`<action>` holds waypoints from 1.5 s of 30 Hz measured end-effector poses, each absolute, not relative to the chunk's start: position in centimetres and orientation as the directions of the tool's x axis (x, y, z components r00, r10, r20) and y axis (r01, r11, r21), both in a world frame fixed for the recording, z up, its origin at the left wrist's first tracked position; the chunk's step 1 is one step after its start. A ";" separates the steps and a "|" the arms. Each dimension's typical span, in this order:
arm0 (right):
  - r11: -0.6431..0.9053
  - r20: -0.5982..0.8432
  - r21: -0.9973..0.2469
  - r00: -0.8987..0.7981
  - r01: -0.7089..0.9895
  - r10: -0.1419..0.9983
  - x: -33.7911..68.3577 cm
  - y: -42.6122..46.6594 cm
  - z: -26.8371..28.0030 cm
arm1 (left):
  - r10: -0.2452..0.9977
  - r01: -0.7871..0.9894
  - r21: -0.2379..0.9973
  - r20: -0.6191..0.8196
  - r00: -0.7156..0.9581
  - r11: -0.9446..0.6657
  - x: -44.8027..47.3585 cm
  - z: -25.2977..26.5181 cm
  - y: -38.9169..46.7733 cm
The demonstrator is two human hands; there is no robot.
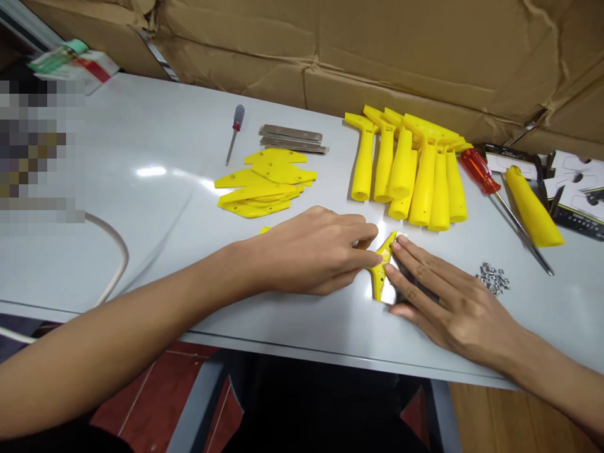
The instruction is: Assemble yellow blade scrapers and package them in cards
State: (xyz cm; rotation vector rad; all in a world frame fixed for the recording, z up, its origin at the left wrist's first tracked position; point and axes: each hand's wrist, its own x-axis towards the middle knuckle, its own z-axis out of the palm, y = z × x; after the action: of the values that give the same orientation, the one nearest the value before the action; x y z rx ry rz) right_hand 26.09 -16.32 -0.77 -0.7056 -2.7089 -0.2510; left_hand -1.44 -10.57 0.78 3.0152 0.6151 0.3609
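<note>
A small yellow scraper head lies on the table between my hands, with a pale flat blade along its right side. My left hand is closed at the head's left side, its index fingertip on the yellow plastic. Whatever lies beneath that palm is hidden. My right hand rests with fingers stretched out flat, their tips pressing at the blade and the head's right edge. Part of the blade is covered by these fingers.
Several yellow handles stand grouped behind. Yellow plates, metal blades and a small screwdriver lie left of them. Rightward are a red screwdriver, a loose yellow handle and small metal fasteners. Cardboard borders the back.
</note>
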 end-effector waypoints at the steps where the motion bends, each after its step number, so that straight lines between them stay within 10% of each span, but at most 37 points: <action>1: 0.860 0.356 0.082 -0.821 0.504 0.447 26.0 -16.5 -0.8 | 0.391 0.380 0.093 0.221 0.893 -0.920 -1.5 0.8 -10.5; 36: 0.885 0.303 0.042 -0.850 0.464 0.431 27.0 -16.3 -0.4 | 0.375 0.377 0.031 0.191 0.907 -0.926 -1.5 0.9 -10.3; 45: 0.872 0.292 -0.087 -0.825 0.482 0.485 27.5 -15.5 -0.2 | 0.185 0.231 -0.125 0.306 0.934 -0.965 -0.3 0.3 -11.7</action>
State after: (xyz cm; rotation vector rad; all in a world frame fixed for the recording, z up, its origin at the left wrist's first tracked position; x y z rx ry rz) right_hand 27.52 -15.51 -0.18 -0.7251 -2.7379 0.0135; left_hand -0.34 -11.69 0.32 3.2455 0.3514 0.4879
